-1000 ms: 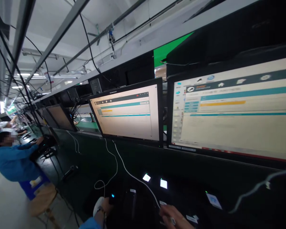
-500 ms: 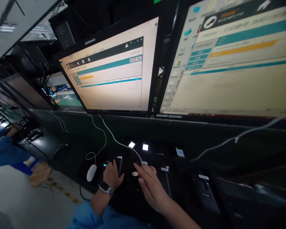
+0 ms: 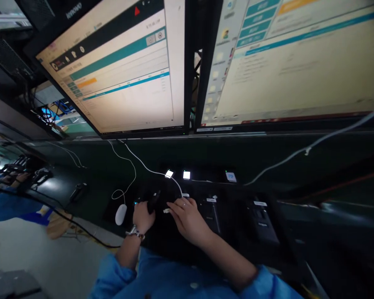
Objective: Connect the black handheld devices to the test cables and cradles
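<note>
Head camera looks down, near right hand (image 3: 188, 216).

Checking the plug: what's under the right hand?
The right hand pinches a white plug at its fingertips; the left hand grips a dark device. Beneath the right palm is hidden.

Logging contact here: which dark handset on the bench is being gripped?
The leftmost handset, in the left hand beside the white mouse; the right hand holds a white plug, and the two handsets further right lie unheld.

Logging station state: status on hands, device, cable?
Left hand gripping dark device. Right hand pinching white cable plug, close beside the device; joined or not unclear. White mouse lies left, apart from both hands.
</note>
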Motion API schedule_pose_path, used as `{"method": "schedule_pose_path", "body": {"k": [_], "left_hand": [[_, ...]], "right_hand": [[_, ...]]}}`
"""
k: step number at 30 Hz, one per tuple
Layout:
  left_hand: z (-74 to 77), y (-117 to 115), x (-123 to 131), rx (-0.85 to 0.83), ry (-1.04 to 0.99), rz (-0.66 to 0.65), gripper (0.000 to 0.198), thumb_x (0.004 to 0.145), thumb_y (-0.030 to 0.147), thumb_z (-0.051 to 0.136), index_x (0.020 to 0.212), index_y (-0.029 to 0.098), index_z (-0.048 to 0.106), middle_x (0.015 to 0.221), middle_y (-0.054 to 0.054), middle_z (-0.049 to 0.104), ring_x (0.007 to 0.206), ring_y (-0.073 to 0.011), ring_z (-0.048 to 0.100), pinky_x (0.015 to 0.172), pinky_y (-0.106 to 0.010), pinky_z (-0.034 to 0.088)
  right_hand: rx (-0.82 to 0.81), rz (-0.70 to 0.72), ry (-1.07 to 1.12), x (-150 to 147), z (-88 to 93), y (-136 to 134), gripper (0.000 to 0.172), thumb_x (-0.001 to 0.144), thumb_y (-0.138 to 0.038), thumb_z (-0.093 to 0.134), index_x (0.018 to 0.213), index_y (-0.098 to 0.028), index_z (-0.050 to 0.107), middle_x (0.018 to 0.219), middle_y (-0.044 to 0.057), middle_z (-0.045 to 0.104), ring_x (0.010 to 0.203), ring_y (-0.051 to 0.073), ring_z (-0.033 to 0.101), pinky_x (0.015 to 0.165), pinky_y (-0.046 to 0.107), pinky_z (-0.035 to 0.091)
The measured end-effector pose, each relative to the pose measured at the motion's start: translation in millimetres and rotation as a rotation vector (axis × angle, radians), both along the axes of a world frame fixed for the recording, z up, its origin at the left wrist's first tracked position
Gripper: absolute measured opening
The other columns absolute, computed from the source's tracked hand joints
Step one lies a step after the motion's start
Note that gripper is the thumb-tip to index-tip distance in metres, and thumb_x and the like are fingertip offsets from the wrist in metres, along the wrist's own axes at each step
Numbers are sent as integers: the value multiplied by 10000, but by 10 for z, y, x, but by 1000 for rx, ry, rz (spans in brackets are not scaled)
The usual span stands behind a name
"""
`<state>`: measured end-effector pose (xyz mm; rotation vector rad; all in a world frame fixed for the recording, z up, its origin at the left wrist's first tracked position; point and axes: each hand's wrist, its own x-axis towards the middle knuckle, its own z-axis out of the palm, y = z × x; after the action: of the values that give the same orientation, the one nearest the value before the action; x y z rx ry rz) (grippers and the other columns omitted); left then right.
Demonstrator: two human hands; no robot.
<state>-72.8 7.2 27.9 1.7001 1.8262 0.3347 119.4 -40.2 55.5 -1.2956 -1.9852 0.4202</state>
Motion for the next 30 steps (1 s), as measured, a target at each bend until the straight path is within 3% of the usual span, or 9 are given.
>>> {"method": "schedule_pose_path", "body": {"k": [3,5,8,11,14,19,24,30], "left_hand": [[40,-132,-53,-72,-272,13,371,825,311,469,1154,163,556,1147,-124,659,1065,-263,611,914,-398,481],[89,-245,-53,-178,-594,92,397,847,394,389,1160,199,537,1192,-108,648,1072,-252,618,842,-391,527],[189,-382,-19,-429,-1221,328,448,745,488,536,1105,223,555,1102,-87,671,1056,-238,615,783,-341,542],[288,-446,7,-580,-1508,465,552,666,509,653,1131,228,555,876,-45,667,837,-154,647,642,-214,517],[324,-463,4,-669,-1635,477,541,638,487,715,1099,230,598,703,-9,617,613,-98,605,506,-149,458],[272,-455,32,-683,-1703,449,406,670,465,704,981,206,666,548,-1,574,432,-92,506,374,-149,362],[259,-433,127,-564,-1584,513,332,708,461,602,861,169,643,492,-31,568,406,-131,496,373,-200,349],[147,-464,104,-505,-1418,443,375,641,504,675,756,160,579,540,-41,596,463,-163,546,389,-234,370]], "right_hand": [[47,49,45,-7,-16,29,261,907,-96,462,1078,-118,658,914,93,687,855,209,596,800,415,417],[85,71,106,-18,0,36,224,909,-114,490,1040,-138,670,885,70,708,812,189,614,770,397,420],[119,54,193,-33,76,31,209,914,-133,496,1020,-152,675,841,56,721,762,170,632,737,379,428],[100,37,244,-40,195,13,214,915,-148,490,1003,-173,684,819,54,718,748,163,639,729,372,439],[59,83,238,-52,311,-12,218,902,-142,509,1000,-201,695,833,43,719,764,162,634,739,369,435],[33,90,118,-87,419,-36,241,897,-118,502,966,-216,710,802,33,705,762,165,603,728,365,385],[2,96,0,-100,426,-33,248,872,-84,501,958,-205,699,807,36,697,781,177,576,729,368,336],[16,126,-150,-146,294,-41,180,804,-61,553,849,-184,676,753,21,678,747,178,535,722,368,305]]}}
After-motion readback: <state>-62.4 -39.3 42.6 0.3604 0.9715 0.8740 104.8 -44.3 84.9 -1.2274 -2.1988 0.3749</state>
